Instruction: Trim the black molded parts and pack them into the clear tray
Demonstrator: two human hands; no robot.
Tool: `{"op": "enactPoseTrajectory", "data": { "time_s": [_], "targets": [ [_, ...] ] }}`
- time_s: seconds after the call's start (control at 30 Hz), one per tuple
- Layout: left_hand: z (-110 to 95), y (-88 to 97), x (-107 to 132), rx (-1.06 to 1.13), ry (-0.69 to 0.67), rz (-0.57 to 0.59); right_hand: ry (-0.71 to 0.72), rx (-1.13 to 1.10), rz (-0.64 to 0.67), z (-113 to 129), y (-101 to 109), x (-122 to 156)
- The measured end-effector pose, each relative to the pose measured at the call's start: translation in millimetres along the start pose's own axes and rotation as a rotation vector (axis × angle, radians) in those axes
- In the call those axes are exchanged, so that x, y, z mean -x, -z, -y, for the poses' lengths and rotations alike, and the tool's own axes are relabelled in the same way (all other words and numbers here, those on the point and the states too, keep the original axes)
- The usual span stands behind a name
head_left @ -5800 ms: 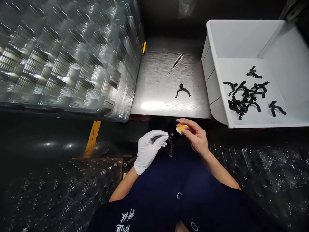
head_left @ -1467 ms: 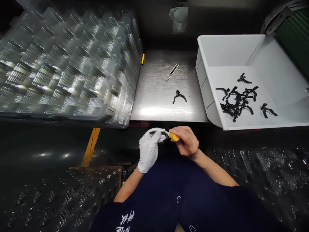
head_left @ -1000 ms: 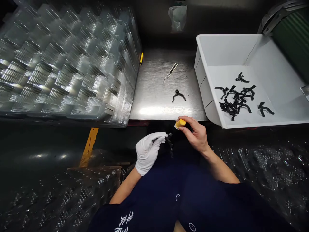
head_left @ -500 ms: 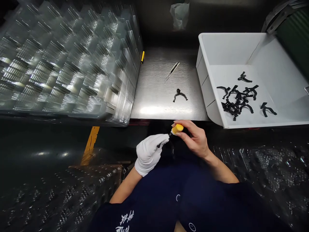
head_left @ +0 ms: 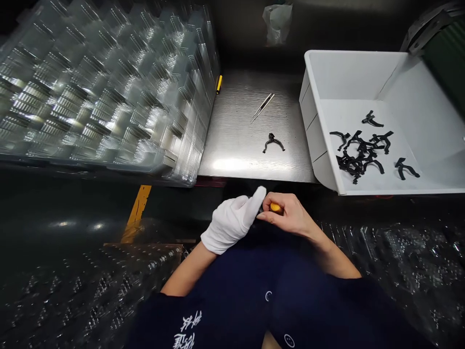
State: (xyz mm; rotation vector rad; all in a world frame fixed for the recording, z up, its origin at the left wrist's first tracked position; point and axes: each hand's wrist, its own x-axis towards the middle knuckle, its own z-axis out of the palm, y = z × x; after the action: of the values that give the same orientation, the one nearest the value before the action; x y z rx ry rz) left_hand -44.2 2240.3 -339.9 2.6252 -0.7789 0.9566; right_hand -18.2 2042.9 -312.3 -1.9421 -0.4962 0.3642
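Note:
My left hand (head_left: pixel 232 220), in a white glove, is closed close against my right fingertips. A black forked plastic part is pinched in it, now almost wholly hidden behind the glove and fingers. My bare right hand (head_left: pixel 292 213) wraps round a yellow-handled tool (head_left: pixel 276 208); only the handle's end shows, and its working tip is out of sight. Both hands are in front of the bench edge, over my lap. Beyond them a similar black forked part (head_left: pixel 273 141) lies on the metal bench (head_left: pixel 232 140), with a slim craft knife (head_left: pixel 262 107) behind it.
A tall stack of clear plastic trays (head_left: pixel 109 97) fills the bench's left side, a small yellow-and-black stick (head_left: pixel 219 84) beside it. On the right stands a white bin (head_left: pixel 323 116) holding several black forked parts (head_left: pixel 359 155). More clear trays (head_left: pixel 399 271) lie low at right.
My right hand has drawn in lower and wrapped further round the yellow handle. My left thumb has lifted and straightened, and the black part has gone from sight. The view has shifted slightly.

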Motion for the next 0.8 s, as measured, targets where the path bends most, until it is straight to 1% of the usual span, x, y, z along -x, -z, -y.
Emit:
{"op": "enactPoseTrajectory", "data": {
  "time_s": [0.07,0.1,0.13,0.17,0.23,0.27,0.33,0.4,0.43,0.57,0.7,0.77,0.8],
  "targets": [
    [0,0.1,-4,0.023,-0.053,-0.002,0.009,0.054,0.027,3,0,0],
    [-1,0.5,-6,0.033,-0.048,-0.006,0.017,0.046,0.025,1,1,0],
    [-1,1.1,-7,0.046,-0.013,-0.013,0.021,0.022,0.014,-1,2,1],
    [0,1.9,-8,0.069,0.051,-0.021,0.022,-0.016,-0.005,-5,3,2],
    [0,4.2,-7,0.177,0.228,-0.005,0.004,-0.12,-0.044,-13,5,5],
    [0,5.8,-6,0.269,0.312,0.038,-0.015,-0.172,-0.056,-18,6,6],
    [0,9.4,-4,0.475,0.444,0.174,-0.05,-0.242,-0.074,-27,4,9],
    [0,12.7,-2,0.624,0.521,0.288,-0.044,-0.241,-0.093,-35,2,10],
    [-1,14.0,-1,0.658,0.547,0.306,-0.024,-0.221,-0.1,-38,1,10],
    [-3,16.1,2,0.692,0.578,0.294,0.058,-0.146,-0.085,-46,-4,8],
    [-2,16.0,8,0.69,0.578,0.313,0.057,-0.099,-0.07,-48,-5,7],
    [5,13.3,8,0.675,0.564,0.3,0.05,-0.054,-0.122,-46,-4,8],
    [10,10.3,5,0.657,0.559,0.295,0.053,-0.018,-0.179,-43,-3,9]
  ]
}}
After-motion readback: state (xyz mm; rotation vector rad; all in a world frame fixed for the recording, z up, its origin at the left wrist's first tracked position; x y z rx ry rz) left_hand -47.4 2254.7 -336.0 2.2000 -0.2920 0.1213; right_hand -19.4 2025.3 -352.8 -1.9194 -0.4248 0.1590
